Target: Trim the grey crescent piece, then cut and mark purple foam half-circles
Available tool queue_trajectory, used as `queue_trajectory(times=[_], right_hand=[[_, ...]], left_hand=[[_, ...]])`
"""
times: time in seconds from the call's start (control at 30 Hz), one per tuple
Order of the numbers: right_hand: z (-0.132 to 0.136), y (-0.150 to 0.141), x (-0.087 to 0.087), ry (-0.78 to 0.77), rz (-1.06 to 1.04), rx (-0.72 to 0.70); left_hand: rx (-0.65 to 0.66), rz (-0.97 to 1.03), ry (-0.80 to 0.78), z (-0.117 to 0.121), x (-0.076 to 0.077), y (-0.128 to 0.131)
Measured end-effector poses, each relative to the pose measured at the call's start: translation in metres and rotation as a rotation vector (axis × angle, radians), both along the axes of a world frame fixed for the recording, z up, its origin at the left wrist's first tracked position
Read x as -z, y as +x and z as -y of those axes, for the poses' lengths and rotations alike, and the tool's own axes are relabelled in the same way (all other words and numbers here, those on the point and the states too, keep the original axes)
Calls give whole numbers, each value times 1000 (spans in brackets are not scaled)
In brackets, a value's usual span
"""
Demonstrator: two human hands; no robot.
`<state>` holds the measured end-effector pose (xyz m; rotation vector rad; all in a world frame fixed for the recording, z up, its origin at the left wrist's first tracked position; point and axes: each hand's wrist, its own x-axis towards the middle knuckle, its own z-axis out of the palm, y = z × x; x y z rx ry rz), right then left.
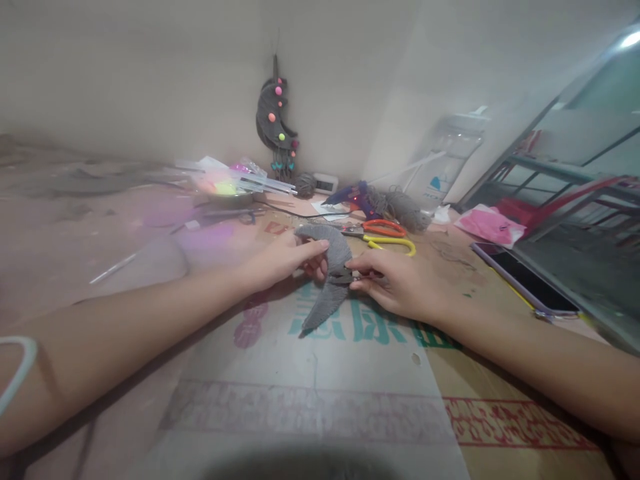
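Observation:
A crescent moon shape wrapped in grey yarn (pixel 327 303) is held up over the cardboard, its lower tip pointing down and left. My left hand (pixel 305 259) is closed on its upper left part, thumb on the front face. My right hand (pixel 387 280) pinches at its right edge, where a darker grey bit shows by the fingertips; whether that is loose yarn I cannot tell. Just behind the crescent lie scissors with an orange and a yellow handle (pixel 385 229).
Printed cardboard (pixel 310 407) covers the table. Behind are a purple glue gun (pixel 347 195), grey yarn (pixel 400 208), a plastic bottle (pixel 453 160) and a bowl (pixel 233 199) with glue sticks. A decorated crescent (pixel 273 120) hangs on the wall. At right lies a phone (pixel 530 280).

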<state>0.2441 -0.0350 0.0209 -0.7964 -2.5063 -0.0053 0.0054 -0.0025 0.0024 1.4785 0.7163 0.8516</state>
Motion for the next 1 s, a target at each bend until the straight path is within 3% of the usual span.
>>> queue_trajectory(times=[1.0], right_hand=[[-7, 2, 8, -30, -45, -61]], left_hand=[[10, -6, -24, 1, -2, 0]])
